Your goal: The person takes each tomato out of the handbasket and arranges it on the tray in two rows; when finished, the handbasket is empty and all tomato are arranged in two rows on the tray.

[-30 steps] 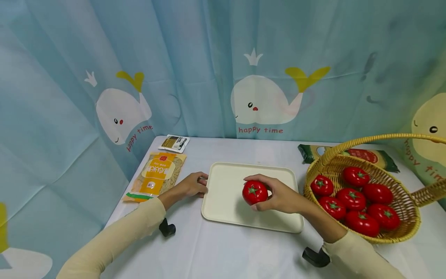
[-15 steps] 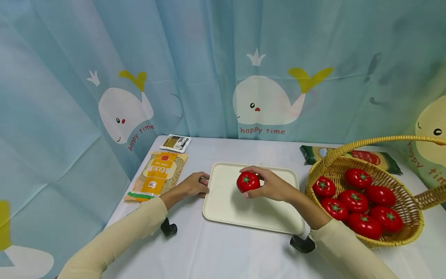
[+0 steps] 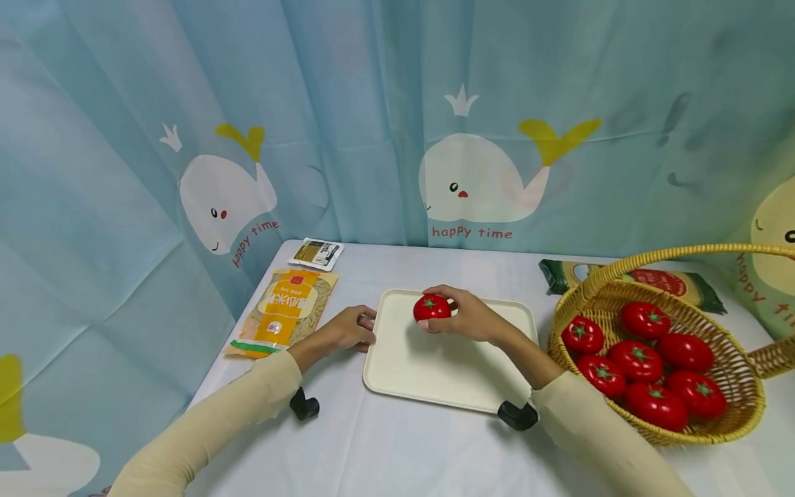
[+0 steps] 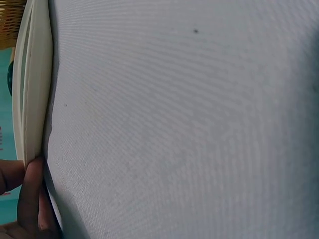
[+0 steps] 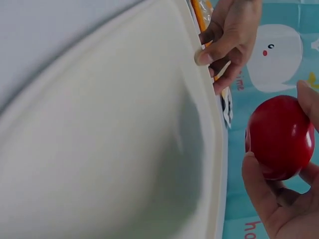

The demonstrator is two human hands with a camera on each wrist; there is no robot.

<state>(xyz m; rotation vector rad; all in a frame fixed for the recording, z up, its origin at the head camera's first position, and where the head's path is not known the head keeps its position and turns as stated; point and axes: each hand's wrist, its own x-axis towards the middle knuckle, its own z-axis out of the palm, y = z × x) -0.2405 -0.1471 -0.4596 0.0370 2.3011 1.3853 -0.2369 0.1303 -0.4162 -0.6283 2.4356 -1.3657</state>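
Left of the tray (image 3: 422, 376) lie an orange-labelled bag (image 3: 286, 314) and a small packet (image 3: 317, 255); at the tray's left rim the left hand (image 3: 349, 328) pinches the edge between thumb and fingers; above the tray's far half the right hand (image 3: 467, 316) grips a tomato (image 3: 431, 308), clear of the surface; right of the tray stands a wicker basket (image 3: 741, 386) holding other tomatoes (image 3: 656, 406).

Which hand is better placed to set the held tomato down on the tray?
The right hand, most likely: it holds the tomato above the tray, while the left hand pinches the tray's left rim.
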